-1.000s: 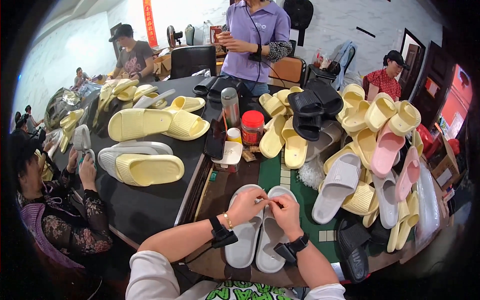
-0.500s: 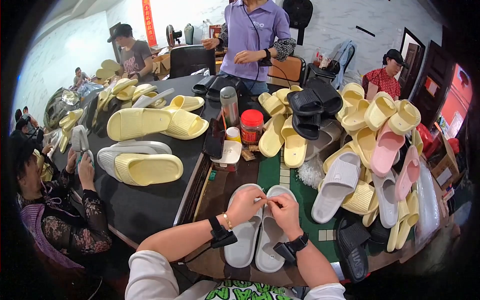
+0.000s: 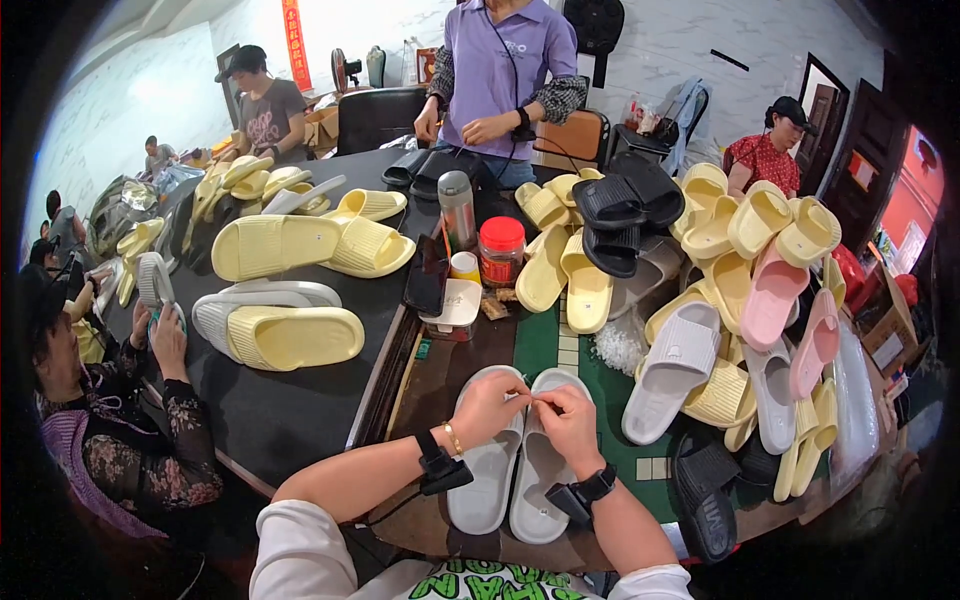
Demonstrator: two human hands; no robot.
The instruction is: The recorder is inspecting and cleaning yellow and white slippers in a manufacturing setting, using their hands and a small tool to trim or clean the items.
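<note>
A pair of grey slippers lies side by side in front of me, the left slipper (image 3: 482, 500) against the right slipper (image 3: 537, 505), soles down. Over their strap ends, my left hand (image 3: 490, 405) and my right hand (image 3: 566, 425) meet fingertip to fingertip. Both are closed in a pinch, and whatever sits between the fingers is too small to make out. Beside my right hand, a grey slide (image 3: 676, 375) leans on a heap with yellow slides (image 3: 718, 398), a pink slide (image 3: 774, 290) and black slides (image 3: 612, 208). A dark slide (image 3: 703, 495) lies near my right forearm.
Ahead stand a thermos (image 3: 457, 212), a red-lidded jar (image 3: 501, 252), a phone (image 3: 426, 285) and a white-lidded tub (image 3: 455, 305). White plastic bits (image 3: 621, 346) lie by the heap. Yellow slides (image 3: 297, 338) rest on the black table at left, where a co-worker holds a grey slipper (image 3: 154, 280).
My hands keep their pinch in nearly the same place. The person in purple across the table has lowered one hand toward the black slides.
</note>
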